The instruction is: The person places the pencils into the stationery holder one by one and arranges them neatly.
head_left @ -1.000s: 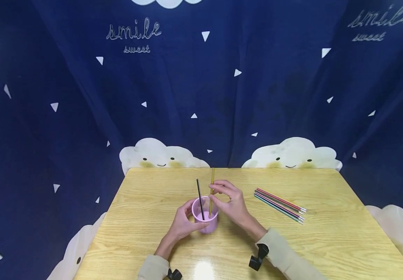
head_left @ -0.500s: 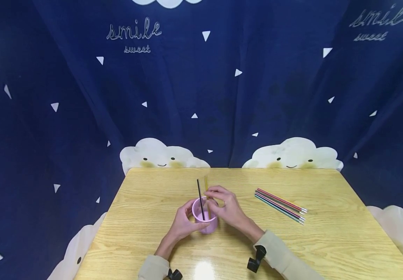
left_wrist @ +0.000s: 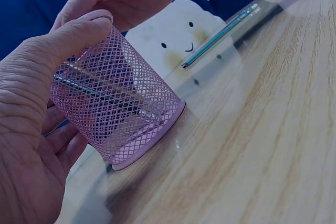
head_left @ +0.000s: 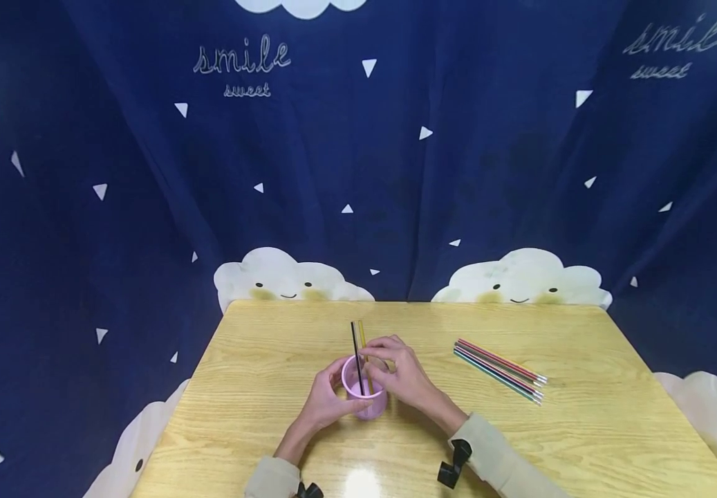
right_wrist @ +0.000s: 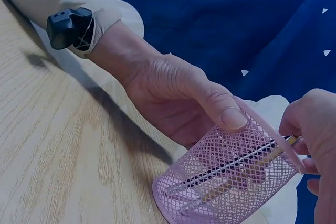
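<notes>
while between both hands (head_left: 323, 399) (head_left: 403, 377), pink cup (left_wrist: 121, 109) against the left

Left forearm (head_left: 273, 477) and right forearm (head_left: 501, 453) reach forward and converge. Left hand (head_left: 325, 401) grips in a wide curve, thumb (left_wrist: 79, 36) opposed to fingers (left_wrist: 62, 136). Right hand (head_left: 406, 377), near it and slightly farther forward, holds a pinch.

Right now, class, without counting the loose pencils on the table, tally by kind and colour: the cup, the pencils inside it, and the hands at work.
Pink mesh pencil cup: 1
Black pencil: 1
Yellow pencil: 1
Hands (left hand, right hand): 2
Total: 5
</notes>
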The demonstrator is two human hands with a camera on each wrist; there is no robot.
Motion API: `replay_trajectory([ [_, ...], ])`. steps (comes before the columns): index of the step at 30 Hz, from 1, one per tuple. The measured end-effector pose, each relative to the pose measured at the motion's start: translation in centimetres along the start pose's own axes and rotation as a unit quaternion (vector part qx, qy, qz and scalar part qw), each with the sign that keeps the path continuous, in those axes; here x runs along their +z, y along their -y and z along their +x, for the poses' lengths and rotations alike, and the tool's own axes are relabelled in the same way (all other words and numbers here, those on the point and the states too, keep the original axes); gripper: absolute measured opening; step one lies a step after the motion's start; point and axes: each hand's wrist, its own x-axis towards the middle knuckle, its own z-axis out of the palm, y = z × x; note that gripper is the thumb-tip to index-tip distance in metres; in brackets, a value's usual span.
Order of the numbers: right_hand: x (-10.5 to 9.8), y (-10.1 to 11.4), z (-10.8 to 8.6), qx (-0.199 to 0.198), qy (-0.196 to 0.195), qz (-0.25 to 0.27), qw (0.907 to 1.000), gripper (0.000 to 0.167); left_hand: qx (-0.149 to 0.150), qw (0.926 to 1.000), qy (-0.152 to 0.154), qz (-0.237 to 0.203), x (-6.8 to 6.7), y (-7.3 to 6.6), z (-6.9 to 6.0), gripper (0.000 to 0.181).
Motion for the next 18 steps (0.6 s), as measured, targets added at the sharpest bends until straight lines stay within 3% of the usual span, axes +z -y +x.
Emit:
replay_trajectory([
  [7,0.0,0.14,-0.08,0.021,0.024,-0.014,0.9994,0.034,-0.001,0.9999,0.0,-0.013,0.07,-0.11,-0.04,0.078],
  [14,-0.05,-0.09,-0.21,0.005,0.022,-0.015,0.9996,0.035,-0.012,0.9999,-0.005,-0.005,0.05,-0.3,-0.03,0.079],
  [18,-0.35,0.02,-0.47,0.017,0.018,-0.002,0.9997,0.037,-0.012,0.9999,-0.004,-0.002,0.06,-0.27,-0.03,0.08],
])
